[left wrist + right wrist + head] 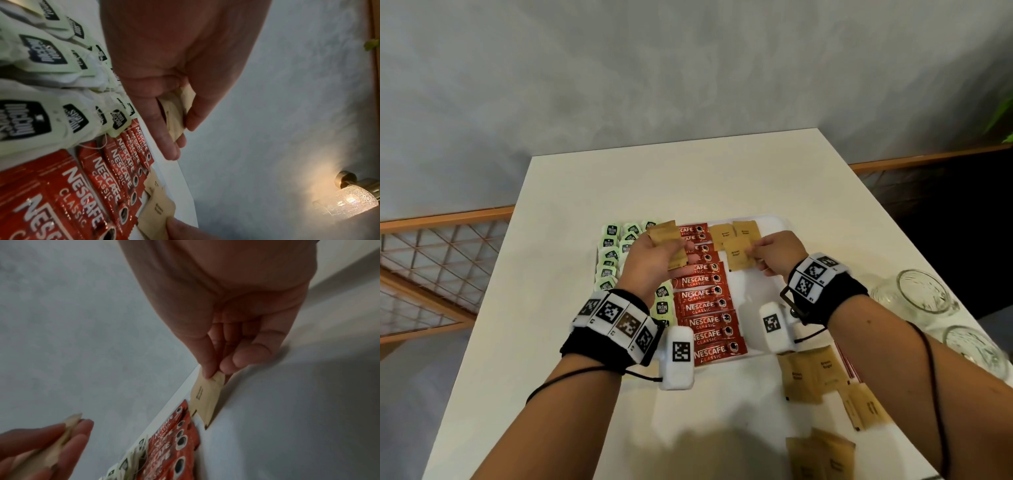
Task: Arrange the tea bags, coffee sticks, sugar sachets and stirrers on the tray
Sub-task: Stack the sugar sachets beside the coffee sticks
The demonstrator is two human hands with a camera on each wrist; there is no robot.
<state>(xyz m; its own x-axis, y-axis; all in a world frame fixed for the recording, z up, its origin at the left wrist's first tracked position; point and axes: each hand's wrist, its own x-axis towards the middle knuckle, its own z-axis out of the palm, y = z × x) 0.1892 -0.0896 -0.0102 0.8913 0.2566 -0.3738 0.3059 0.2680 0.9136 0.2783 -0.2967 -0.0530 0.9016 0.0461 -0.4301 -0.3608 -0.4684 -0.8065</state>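
Note:
A white tray (pixel 774 224) lies mid-table, with green tea bags (pixel 610 245) down its left side and red coffee sticks (pixel 705 308) in a column beside them. Two brown sugar sachets (pixel 746 230) lie at the tray's far end. My left hand (pixel 654 255) hovers over the tea bags and coffee sticks, gripping a small stack of sugar sachets (pixel 666 236) (pixel 176 112). My right hand (pixel 770 253) pinches one sugar sachet (pixel 736 255) (pixel 207 395) by its corner, low over the tray next to the coffee sticks. No stirrers can be made out.
More brown sugar sachets (pixel 815 373) lie scattered on the white table (pixel 688 185) at the front right, off the tray. Two glass jars (pixel 921 291) stand at the right edge. A railing and grey wall lie behind the table.

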